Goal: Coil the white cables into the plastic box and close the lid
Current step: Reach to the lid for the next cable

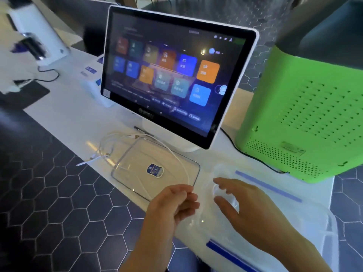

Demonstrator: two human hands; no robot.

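Between pinched left-hand fingers, thin white cable

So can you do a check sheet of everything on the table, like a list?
Surface: white table, mostly bare at the near left.
Job's things: clear lid with a blue sticker lies flat; clear box with blue clips sits to its right, open.
Clutter: touchscreen, lit; green machine; white device far left.
Hands: left hand pinches the white cable; right hand is open over the box.
Cables: white cable loops across the lid, rest piled left of it; black cord runs to the green machine.
Surroundings: dark hexagon floor.
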